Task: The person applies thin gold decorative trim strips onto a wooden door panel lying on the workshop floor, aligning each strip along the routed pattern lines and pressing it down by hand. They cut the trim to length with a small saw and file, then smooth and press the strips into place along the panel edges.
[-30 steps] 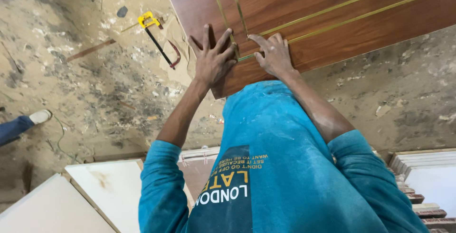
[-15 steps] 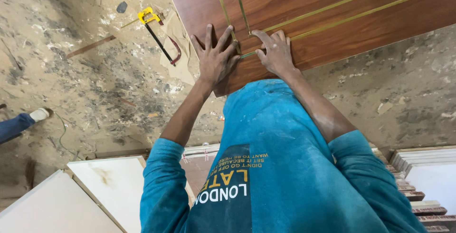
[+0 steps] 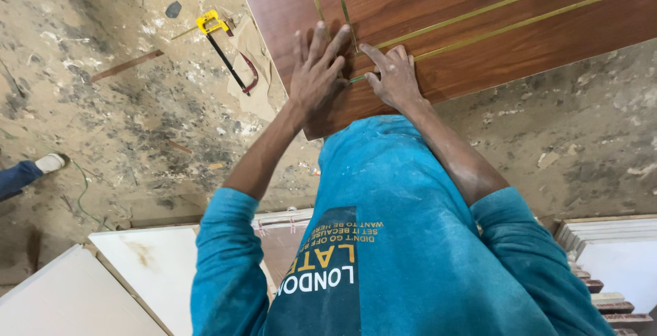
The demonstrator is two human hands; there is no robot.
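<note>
Left hand (image 3: 316,76) flat, grip open, on brown door panel (image 3: 479,42). Right hand (image 3: 395,76) pinches thin gold strip (image 3: 479,11); grip closed on it.

The door panel (image 3: 479,42) was reddish-brown wood grain, striped with thin gold inlay lines (image 3: 493,9) and a dark curved groove. The hacksaw (image 3: 222,45) showed a yellow frame and red handle. The shirt (image 3: 404,240) was teal with a darker printed patch. The floor (image 3: 102,124) was mottled sandy grey.
</note>
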